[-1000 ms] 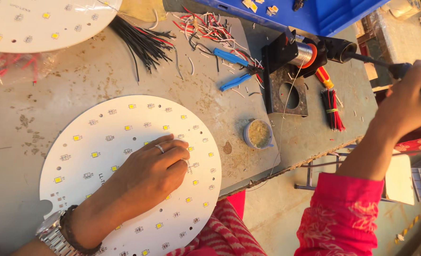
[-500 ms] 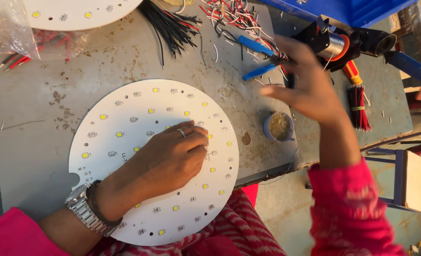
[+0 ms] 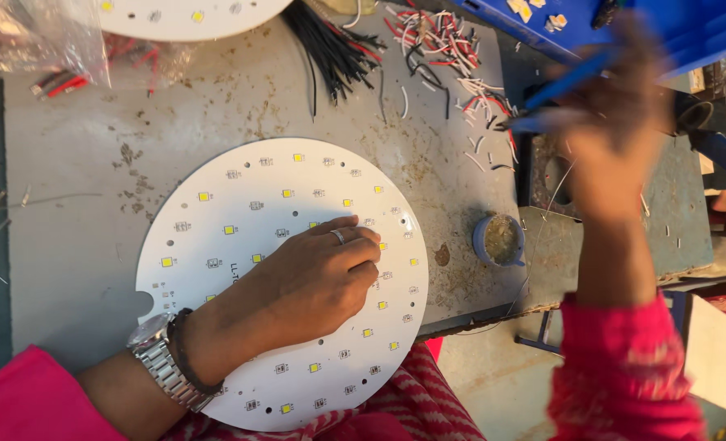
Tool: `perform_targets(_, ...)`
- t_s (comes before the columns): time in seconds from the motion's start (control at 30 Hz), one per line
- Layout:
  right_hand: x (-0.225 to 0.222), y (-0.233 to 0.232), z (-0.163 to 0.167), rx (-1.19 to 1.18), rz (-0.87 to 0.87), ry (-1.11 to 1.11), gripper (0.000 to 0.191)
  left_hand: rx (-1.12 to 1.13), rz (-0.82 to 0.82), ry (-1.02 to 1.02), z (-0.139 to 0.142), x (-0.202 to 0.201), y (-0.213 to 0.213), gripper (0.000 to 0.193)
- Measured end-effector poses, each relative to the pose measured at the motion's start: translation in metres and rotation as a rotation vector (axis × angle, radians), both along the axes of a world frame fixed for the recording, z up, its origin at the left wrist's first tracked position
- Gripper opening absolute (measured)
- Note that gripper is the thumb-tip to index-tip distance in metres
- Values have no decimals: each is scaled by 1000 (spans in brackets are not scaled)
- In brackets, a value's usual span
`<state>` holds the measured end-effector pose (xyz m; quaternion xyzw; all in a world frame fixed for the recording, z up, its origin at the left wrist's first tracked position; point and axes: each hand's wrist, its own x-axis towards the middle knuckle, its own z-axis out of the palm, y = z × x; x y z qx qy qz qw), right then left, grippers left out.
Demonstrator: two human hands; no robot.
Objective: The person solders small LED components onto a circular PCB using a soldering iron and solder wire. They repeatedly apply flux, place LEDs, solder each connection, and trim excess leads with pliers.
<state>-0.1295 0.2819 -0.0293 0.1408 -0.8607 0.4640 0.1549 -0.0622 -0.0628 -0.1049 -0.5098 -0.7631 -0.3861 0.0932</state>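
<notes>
Left hand flat on LED board; right hand raised, blurred.

Left hand (image 3: pixel 318 273), fingers together, pressed on round white LED board (image 3: pixel 216 220) lying on grey bench (image 3: pixel 69 245). Right hand (image 3: pixel 616 143) blurred w/ blue-handled tool (image 3: pixel 571 77); grip can't tell. Small flux pot (image 3: pixel 500 240) just beside board.

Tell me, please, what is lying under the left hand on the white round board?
The left hand rests flat on the white round board, among small yellow components. Whatever sits directly beneath the palm is covered.

Stained grey worktable (image 3: pixel 77 245) in warm light, concrete floor (image 3: pixel 493 384) below
</notes>
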Motion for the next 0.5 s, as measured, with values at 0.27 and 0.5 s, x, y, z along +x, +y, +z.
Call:
perform_targets(0.27,143,-70,-33,-1117,-41,130,58,-32,-13,-16,4,-1,0,3)
perform_targets(0.5,165,-124,-60,-1068,17,38,50,-20,9,14,5,-1,2,5)
